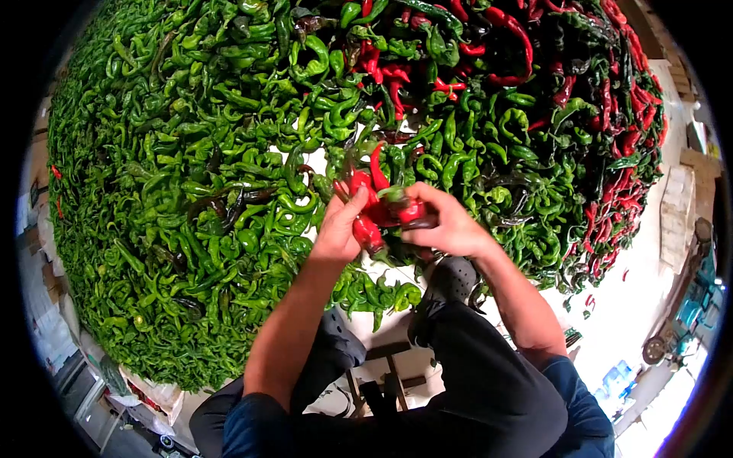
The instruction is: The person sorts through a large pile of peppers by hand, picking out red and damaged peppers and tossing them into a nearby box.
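Note:
Several red peppers (369, 229) are bunched in my left hand (338, 227), whose fingers are closed round them, thumb on top. Opposite, my right hand (450, 224) grips a red pepper with a green stem end (411, 208) and something dark beside it, blurred. The two hands almost meet above the pile, and red peppers fill the space between them. Below and around them lies a broad heap of green peppers (183, 168). Just beyond my hands, more red peppers (395, 84) lie among the green ones.
Red and dark peppers (626, 145) line the heap's right side. My shoe (452, 278) touches the near edge of the pile, with pale floor (603, 324) to the right. A wheeled item (654, 349) and pale blocks (676, 217) stand at far right.

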